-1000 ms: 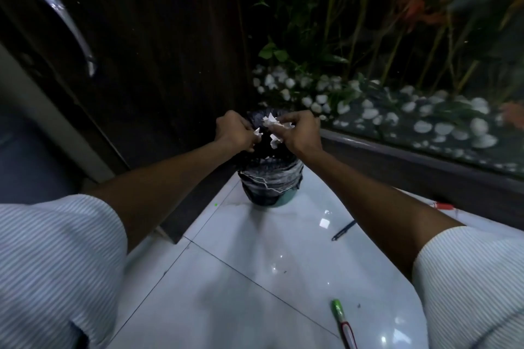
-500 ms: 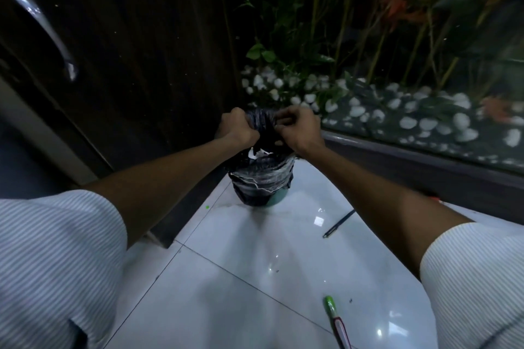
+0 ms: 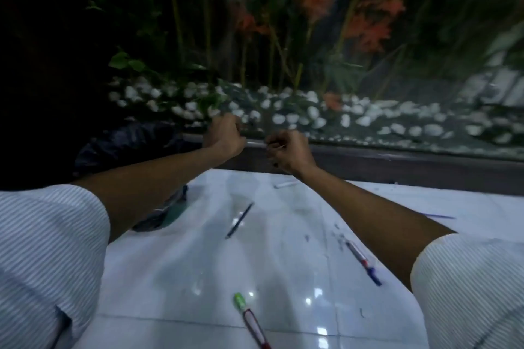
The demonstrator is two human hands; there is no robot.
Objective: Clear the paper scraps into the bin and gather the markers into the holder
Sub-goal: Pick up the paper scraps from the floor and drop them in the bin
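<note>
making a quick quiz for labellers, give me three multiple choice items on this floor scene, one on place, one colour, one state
1. Where is the round black-lined bin? A beside the left forearm B under the right sleeve C on the pebbles
2. Cap colour of the slim plastic marker nearest the camera? A green B yellow C white
3. How are the left hand and right hand? A flat on tiles B curled shut C gripping a pen
Answers: 1 A, its liner shows behind that arm; 2 A, the cap is bright green; 3 B, fingers folded on both.
</note>
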